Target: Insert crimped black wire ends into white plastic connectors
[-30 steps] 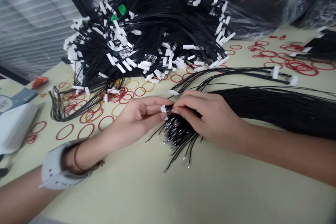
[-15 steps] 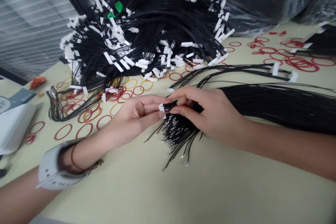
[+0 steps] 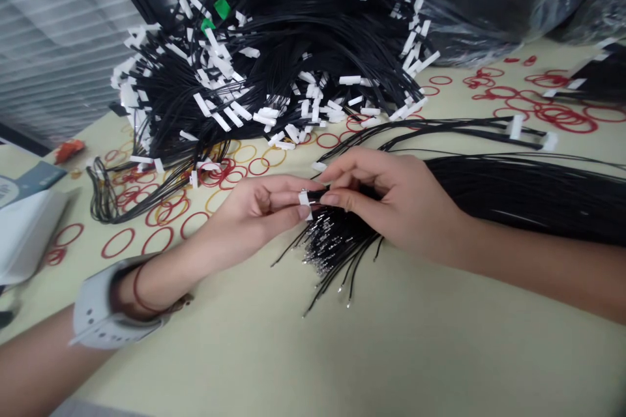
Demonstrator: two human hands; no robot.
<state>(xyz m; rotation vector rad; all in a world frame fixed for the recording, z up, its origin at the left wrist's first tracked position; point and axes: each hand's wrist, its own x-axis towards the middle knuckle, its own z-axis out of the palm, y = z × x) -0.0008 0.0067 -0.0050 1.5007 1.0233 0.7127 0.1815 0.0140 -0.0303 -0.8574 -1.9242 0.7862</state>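
A pale khaki tabletop [image 3: 391, 352] carries a sprawl of wiring work in progress. Nearest the camera, a person's left hand [image 3: 252, 212], with a grey wrist strap [image 3: 105, 305] and a thin red bracelet [image 3: 138, 293] at the wrist, pinches a small white plastic connector [image 3: 304, 199] tightly between thumb and fingers. The right hand [image 3: 386, 199], also closed narrow, grips the black wire ends just behind that connector, its fingertips [image 3: 330, 199] nearly touching the left hand. Under both hands, a fan of thin black wires with bare metal terminals [image 3: 332, 251] spreads across the table toward the camera. To the right, a long, dense bundle of black wires [image 3: 533, 199] stretches out of frame, and just beyond it lie looser black wires ending in white connectors [image 3: 440, 130]. Red and yellow rubber bands [image 3: 117, 242] litter the surface. Farther back rises a large heap of black wires tipped with white connectors [image 3: 288, 45], backed by grey window blinds [image 3: 53, 32] and a clear plastic bag [image 3: 474, 13].
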